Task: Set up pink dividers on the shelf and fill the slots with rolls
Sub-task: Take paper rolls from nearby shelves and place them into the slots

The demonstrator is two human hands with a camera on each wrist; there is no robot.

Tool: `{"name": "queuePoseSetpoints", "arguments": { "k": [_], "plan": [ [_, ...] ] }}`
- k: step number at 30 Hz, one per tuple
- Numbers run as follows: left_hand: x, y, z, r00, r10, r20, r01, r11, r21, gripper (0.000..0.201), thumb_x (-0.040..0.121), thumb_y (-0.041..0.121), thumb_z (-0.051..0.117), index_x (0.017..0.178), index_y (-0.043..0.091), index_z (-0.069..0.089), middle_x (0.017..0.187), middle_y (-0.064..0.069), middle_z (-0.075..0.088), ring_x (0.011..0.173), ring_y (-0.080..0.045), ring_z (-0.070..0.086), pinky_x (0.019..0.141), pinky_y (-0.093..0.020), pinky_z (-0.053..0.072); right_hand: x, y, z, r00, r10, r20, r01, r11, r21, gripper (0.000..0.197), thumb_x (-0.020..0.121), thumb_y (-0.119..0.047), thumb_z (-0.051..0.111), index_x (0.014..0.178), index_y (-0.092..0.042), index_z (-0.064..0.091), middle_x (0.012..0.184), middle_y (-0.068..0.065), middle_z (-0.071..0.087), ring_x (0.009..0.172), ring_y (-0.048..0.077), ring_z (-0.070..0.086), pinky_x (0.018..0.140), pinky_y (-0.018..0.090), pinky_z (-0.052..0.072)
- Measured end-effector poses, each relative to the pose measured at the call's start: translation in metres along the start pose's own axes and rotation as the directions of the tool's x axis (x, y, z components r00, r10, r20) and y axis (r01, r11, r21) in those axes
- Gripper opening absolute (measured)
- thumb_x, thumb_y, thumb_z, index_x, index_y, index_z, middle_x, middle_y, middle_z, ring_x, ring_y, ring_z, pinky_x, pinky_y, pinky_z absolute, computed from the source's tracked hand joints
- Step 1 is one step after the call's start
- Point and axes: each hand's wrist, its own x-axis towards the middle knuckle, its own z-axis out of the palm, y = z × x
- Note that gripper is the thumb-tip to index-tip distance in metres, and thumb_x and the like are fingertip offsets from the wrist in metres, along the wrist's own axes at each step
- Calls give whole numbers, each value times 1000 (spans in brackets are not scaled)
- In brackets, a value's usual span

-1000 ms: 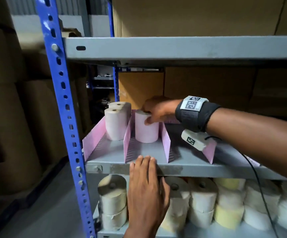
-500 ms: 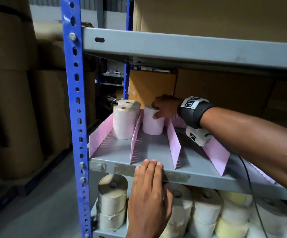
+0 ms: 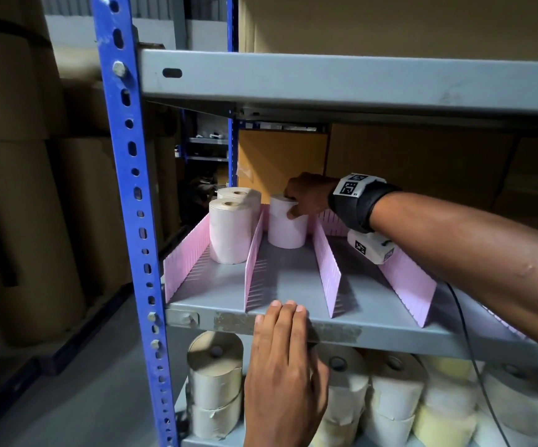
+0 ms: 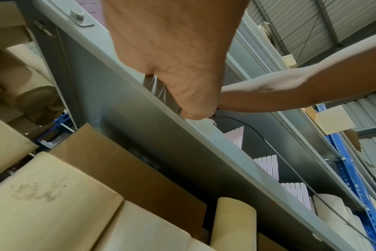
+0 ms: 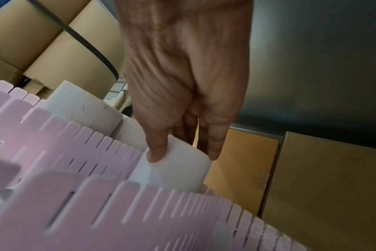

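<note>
Fingers of the right hand [image 3: 306,196] curl around a pale roll [image 3: 287,225] standing far back on the gray shelf [image 3: 390,321], between two pink dividers [image 3: 327,269]. Flat, straight fingers of the left hand [image 3: 282,362] rest together on the shelf's front edge.

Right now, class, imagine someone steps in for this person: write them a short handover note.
Right hand grips the top of a pale roll standing at the back of the second slot. Left hand rests flat on the shelf's front edge, holding nothing.
Done: pink dividers stand; two rolls fill the first slot's back.
Left: release this roll, fill remaining slots.
</note>
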Motion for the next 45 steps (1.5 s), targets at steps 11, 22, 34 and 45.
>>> {"name": "queuePoseSetpoints", "arguments": {
  "k": [11, 22, 34, 45],
  "plan": [
    [7, 2, -24, 984, 7, 179, -6, 1000, -5, 67, 65, 18, 85, 127, -2, 68, 132, -14, 66, 128, -36, 61, 97, -54, 55, -18, -5, -13, 998, 43, 44, -44, 999, 19, 38, 91, -39, 67, 100, -2, 63, 94, 12, 63, 83, 27, 59, 66, 27, 41],
    [-3, 1, -49, 949, -10, 316, 49, 992, -115, 68, 98, 43, 53, 159, 20, 33, 168, 3, 24, 158, -15, 11, 130, -33, 6, -196, -48, -51, 987, -59, -152, 67, 996, 51, 59, 87, -62, 50, 130, -24, 58, 136, 1, 58, 124, 26, 55, 95, 47, 51],
    [-75, 100, -108, 982, 15, 186, 110, 759, -642, 43, 90, 43, 52, 122, 20, 70, 114, 9, 69, 91, -18, 69, 72, -30, 54, -461, -57, 40, 914, 374, -159, -295, 880, 371, 41, 89, -56, 58, 118, -29, 70, 111, -14, 70, 90, 6, 64, 79, 30, 53],
    [-82, 247, -53, 971, 194, 143, -10, 626, -780, 25, 85, 44, 56, 92, 31, 77, 87, 20, 68, 75, 6, 60, 60, -12, 46, -597, 45, 76, 755, 648, -96, -565, 718, 406, 52, 85, -67, 46, 118, -33, 68, 109, -17, 70, 100, 1, 64, 87, 33, 53]
  ]
}}
